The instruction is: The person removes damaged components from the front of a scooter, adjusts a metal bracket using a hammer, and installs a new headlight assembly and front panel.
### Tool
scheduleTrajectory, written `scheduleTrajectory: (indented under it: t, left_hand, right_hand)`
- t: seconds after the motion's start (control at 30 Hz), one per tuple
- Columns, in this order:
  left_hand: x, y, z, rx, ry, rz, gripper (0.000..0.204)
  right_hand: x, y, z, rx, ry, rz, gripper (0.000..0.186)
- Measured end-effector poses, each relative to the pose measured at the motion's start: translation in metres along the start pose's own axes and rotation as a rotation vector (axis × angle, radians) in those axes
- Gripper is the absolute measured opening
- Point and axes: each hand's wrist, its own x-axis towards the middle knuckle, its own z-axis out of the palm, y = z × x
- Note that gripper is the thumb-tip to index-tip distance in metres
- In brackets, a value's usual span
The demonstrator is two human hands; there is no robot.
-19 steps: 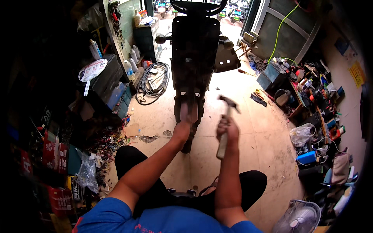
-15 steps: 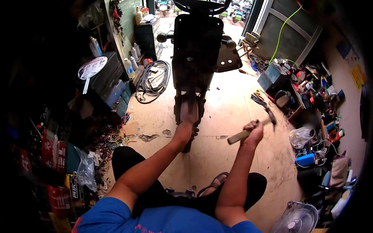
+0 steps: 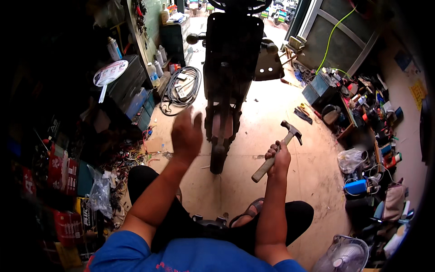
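Head view, workshop floor (image 3: 317, 186), bright toward the doorway. From my remote post I log the wearer's right hand (image 3: 280, 161) clamped round the wooden handle of a hammer (image 3: 288, 137). Its dark head points up and away, the butt of the handle down and to the left; the whole tool is over the floor, to the right of a motorbike (image 3: 232, 59) and apart from it.

Left hand (image 3: 186, 140) raised over the floor, thumb apart from the fingers, back of the hand toward me. Outline slightly blurred. It is just left of the bike's tyre (image 3: 218, 158); I note a strip of floor between the two. The bike stands upright, tyre end nearest the wearer, its upper body mostly in shadow.

Beyond the left hand: a coil of dark cable (image 3: 195, 84) on the floor. Farther left, a round paddle fan (image 3: 111, 73) on a dark case, and loose wires (image 3: 136, 163) in a tangle. Right side: cluttered tools and parts, a clear plastic bag (image 3: 351, 159) near a blue box (image 3: 355, 186), and an electric fan (image 3: 342, 260) low in my view.
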Motion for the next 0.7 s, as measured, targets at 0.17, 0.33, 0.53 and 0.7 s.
scheduleTrajectory:
  t: [0.17, 0.33, 0.53, 0.7]
  left_hand:
    - [-0.012, -0.048, 0.003, -0.340, -0.486, -0.498, 0.037]
    - [-0.063, -0.033, 0.039, -0.708, -0.871, -0.743, 0.037]
    - [-0.059, -0.015, 0.029, -0.768, -0.975, -0.851, 0.030]
    - [-0.047, -0.016, 0.025, -0.895, -1.055, -0.911, 0.030]
  right_hand:
    - [0.003, 0.024, -0.030, 0.138, -0.105, 0.310, 0.026]
    - [-0.014, 0.022, 0.005, 0.116, -0.331, 0.431, 0.027]
    - [0.001, 0.031, 0.039, 0.217, -0.357, 0.449, 0.025]
    - [0.013, 0.053, 0.075, 0.003, -0.358, 0.479, 0.016]
